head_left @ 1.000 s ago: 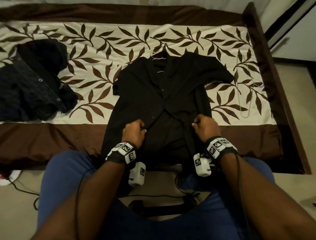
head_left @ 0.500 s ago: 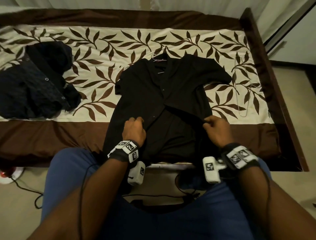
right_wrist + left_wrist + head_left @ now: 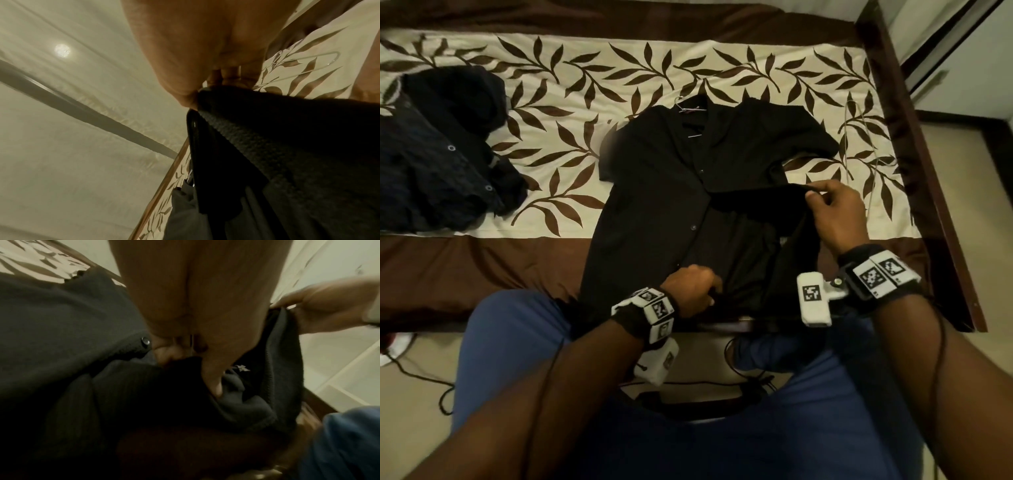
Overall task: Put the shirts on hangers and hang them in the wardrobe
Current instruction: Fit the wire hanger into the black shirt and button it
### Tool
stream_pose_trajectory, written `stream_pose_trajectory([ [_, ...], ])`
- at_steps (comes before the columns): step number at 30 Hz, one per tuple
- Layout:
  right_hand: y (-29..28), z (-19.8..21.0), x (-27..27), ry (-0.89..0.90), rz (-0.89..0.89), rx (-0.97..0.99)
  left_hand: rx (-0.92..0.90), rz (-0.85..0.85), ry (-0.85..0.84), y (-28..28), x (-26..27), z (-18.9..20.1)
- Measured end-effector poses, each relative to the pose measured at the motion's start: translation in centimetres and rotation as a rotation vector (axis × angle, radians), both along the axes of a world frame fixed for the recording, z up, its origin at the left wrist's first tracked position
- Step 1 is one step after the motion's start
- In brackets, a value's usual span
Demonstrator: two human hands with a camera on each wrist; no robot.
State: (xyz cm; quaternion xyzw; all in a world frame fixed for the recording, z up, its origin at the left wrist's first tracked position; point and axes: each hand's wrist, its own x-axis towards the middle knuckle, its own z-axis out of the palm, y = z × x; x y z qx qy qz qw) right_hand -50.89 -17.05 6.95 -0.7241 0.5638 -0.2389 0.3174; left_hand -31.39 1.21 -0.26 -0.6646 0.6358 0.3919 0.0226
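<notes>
A black short-sleeved button shirt [image 3: 671, 192] lies face up on the bed, a wire hanger hook [image 3: 683, 104] poking out at its collar. My left hand [image 3: 693, 289] grips the shirt's lower front edge near the hem; in the left wrist view its fingers [image 3: 176, 344] curl into the dark cloth [image 3: 61, 337] beside a button. My right hand [image 3: 832, 209] pinches the shirt's right front panel and holds it lifted and pulled to the right; the right wrist view shows the fabric edge [image 3: 267, 129] clamped under the thumb. A second wire hanger [image 3: 859, 154] lies on the bed to the right.
A heap of dark shirts [image 3: 438, 154] sits at the bed's left. The leaf-patterned bedspread [image 3: 571, 85] has a brown border, and a dark wooden bed frame [image 3: 928, 192] runs along the right. My blue-trousered knees [image 3: 517, 342] press against the bed's front edge. Cables trail on the floor.
My right hand has lifted the shirt's right panel and carried it up and to the right, opening the front. My left hand has slid down toward the hem.
</notes>
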Motion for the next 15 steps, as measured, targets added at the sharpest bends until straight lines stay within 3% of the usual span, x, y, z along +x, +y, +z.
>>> stream_pose_trajectory([
  [3,-0.7,0.1,0.1,0.047,0.082,0.074,0.1,-0.025,0.021,1.0,1.3,1.3],
  [5,-0.4,-0.2,0.0,0.272,0.276,0.182,0.079,0.112,0.034,0.9,2.5,1.7],
  [7,0.4,-0.6,0.2,0.604,0.514,0.318,-0.069,0.302,0.019,0.1,3.2,1.2],
  [9,1.2,-1.4,0.6,0.792,0.644,0.433,-0.231,0.448,-0.036,-1.1,3.2,0.4],
  [10,1.6,-2.1,1.0,0.794,0.658,0.398,-0.274,0.503,-0.051,-1.7,3.0,0.0],
  [12,2.1,-3.8,2.4,0.623,0.607,0.231,-0.311,0.566,-0.049,-3.2,2.9,-1.0],
  [15,3.1,-6.1,5.5,0.404,0.535,0.162,-0.276,0.532,-0.088,-5.0,2.7,-2.3],
])
